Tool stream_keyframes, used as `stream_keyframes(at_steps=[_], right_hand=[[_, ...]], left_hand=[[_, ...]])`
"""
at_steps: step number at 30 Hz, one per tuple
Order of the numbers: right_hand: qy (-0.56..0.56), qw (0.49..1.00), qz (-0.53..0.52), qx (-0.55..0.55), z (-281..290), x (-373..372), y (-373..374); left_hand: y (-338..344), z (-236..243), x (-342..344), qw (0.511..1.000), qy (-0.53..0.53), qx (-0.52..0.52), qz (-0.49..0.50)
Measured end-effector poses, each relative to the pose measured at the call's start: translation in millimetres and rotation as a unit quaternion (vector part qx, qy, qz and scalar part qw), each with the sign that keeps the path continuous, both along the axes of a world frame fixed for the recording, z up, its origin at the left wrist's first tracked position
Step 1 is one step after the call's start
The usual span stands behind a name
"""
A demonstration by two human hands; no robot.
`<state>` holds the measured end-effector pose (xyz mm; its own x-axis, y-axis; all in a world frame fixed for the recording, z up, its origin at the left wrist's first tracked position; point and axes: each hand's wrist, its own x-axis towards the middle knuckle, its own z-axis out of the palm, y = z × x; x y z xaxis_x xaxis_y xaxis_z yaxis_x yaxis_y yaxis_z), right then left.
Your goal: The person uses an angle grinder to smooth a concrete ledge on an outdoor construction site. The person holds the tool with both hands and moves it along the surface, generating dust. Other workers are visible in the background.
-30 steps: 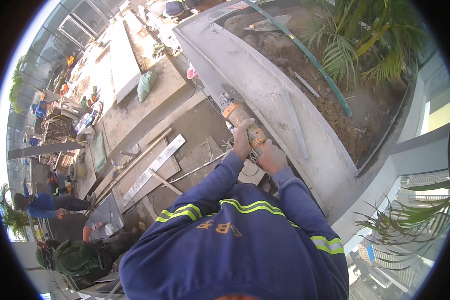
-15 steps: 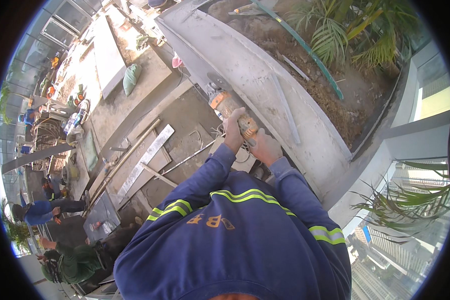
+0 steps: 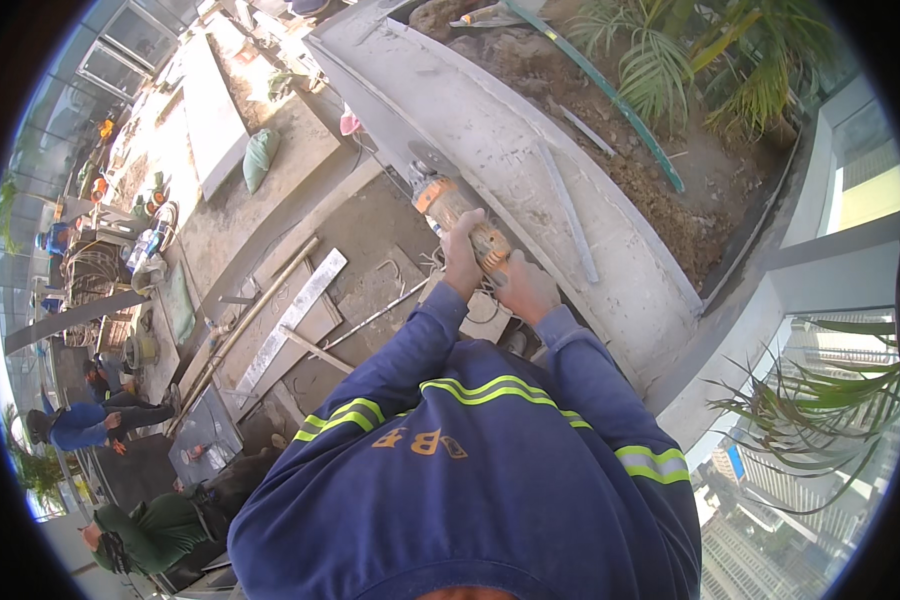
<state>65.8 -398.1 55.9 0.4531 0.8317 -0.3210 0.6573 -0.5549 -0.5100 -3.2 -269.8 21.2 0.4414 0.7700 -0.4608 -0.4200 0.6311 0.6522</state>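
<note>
Both hands grip an orange angle grinder [image 3: 460, 215] against the grey concrete ledge [image 3: 530, 170]. The left hand [image 3: 460, 262] is wrapped round its body, the right hand [image 3: 526, 290] closed on its rear end, nearer the person.

Green sack [image 3: 258, 158] lying on the concrete slab upper left, pale lettering patch on blue jacket back [image 3: 422, 441]

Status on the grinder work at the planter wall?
Done: cannot tell; no cut line shows. In hand: left hand and right hand grip the orange angle grinder, its disc at the concrete planter wall. Left: the wall's length looks rough, unfinished.
</note>
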Motion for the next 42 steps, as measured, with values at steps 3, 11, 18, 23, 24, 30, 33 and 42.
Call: stream_keyframes(at_steps=[3, 11, 18, 23, 24, 30, 33, 42], right_hand=[[0.016, 1.000, -0.005, 0.005, -8.4, 2.4, 6.1], [0.018, 0.999, -0.003, 0.041, -17.4, 2.9, 28.3], [0.003, 1.000, -0.007, 0.027, -15.0, 1.2, 16.9], [0.003, 1.000, 0.000, 0.000, -12.0, 1.7, 0.9], [0.006, 1.000, -0.003, -0.005, -8.4, 0.8, -2.0], [-0.002, 1.000, -0.009, -0.013, -2.5, -3.2, 1.6], [0.009, 1.000, -0.009, 0.009, -15.6, -0.2, 6.1], [0.014, 0.999, -0.015, 0.037, -13.8, 3.0, 33.4]], left_hand=[[9.2, -8.1, 1.3, 1.000, -0.001, 0.000, -0.009], [35.5, -17.2, 4.4, 1.000, -0.011, -0.016, -0.022], [21.6, -8.7, 3.9, 1.000, 0.005, -0.019, -0.017], [2.2, -0.1, 1.5, 1.000, 0.008, -0.015, 0.001], [-1.7, 3.0, 0.9, 1.000, 0.009, -0.018, 0.000], [2.7, -2.2, 0.6, 1.000, 0.003, -0.020, -0.002], [9.1, -6.3, 2.5, 1.000, -0.001, -0.014, -0.003], [46.0, -29.4, 10.0, 1.000, 0.002, -0.013, -0.020]])
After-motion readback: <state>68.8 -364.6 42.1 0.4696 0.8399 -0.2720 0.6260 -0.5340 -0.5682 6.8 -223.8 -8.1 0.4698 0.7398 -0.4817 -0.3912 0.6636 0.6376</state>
